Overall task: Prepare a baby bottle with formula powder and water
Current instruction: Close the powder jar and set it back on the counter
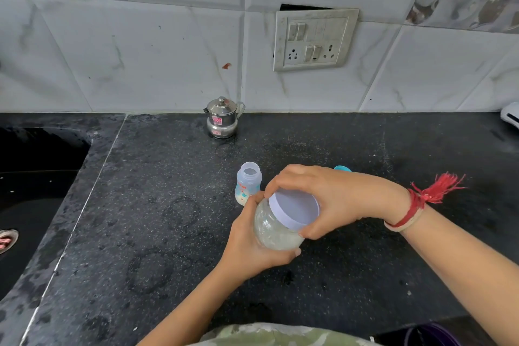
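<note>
Two hands are working a formula jar above a dark desk, the open baby bottle waiting just beyond them.

The left hand (254, 244) is wrapping the clear jar (276, 229) from below, holding it tilted, its lid end pointing up and to the right; the right hand (323, 199) is closing over the pale lid (295, 209), fingers curled round its rim. The baby bottle (248, 182) is standing upright and uncapped on the desk (140, 205), just beyond the left hand's fingertips, a little pale content at its base. That hand is nearer it. A steel pot (223, 118) is sitting farther back, by the wall.
</note>
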`<state>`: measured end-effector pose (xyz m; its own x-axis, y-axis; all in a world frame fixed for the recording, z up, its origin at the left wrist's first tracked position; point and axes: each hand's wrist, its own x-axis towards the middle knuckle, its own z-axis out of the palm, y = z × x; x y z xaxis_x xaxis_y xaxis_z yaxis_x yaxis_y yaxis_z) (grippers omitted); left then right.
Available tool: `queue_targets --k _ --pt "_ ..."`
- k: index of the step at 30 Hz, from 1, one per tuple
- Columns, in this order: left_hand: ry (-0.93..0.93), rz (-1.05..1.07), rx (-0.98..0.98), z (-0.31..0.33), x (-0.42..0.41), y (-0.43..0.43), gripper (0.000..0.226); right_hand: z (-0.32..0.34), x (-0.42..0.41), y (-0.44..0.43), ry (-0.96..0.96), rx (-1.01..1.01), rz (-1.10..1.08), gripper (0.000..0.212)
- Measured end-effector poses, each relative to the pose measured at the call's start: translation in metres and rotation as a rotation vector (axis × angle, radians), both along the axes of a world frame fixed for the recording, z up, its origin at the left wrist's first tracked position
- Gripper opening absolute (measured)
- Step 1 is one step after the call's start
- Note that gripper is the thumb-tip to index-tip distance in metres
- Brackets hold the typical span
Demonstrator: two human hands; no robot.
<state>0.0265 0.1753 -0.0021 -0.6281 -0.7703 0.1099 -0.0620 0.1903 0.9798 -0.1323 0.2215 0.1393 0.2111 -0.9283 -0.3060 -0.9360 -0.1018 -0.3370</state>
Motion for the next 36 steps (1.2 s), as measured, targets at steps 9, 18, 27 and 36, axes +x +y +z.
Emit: queue_targets --k 9,18,27,36 --pt "-0.015 -0.003 -0.021 0.000 -0.002 0.003 0.090 0.000 0.007 -0.003 0.124 0.011 0.034 0.071" --pt "-0.024 0.105 0.000 0.007 -0.009 0.004 0.084 -0.006 0.029 -0.006 0.279 -0.163 -0.353 0.056" --pt "-0.064 0.093 -0.056 0.010 -0.010 0.001 0.087 0.017 0.015 -0.006 0.121 0.124 -0.196 0.094" --pt "-0.076 0.021 -0.074 0.008 -0.010 0.003 0.087 0.006 0.022 -0.007 0.451 -0.118 -0.386 0.078"
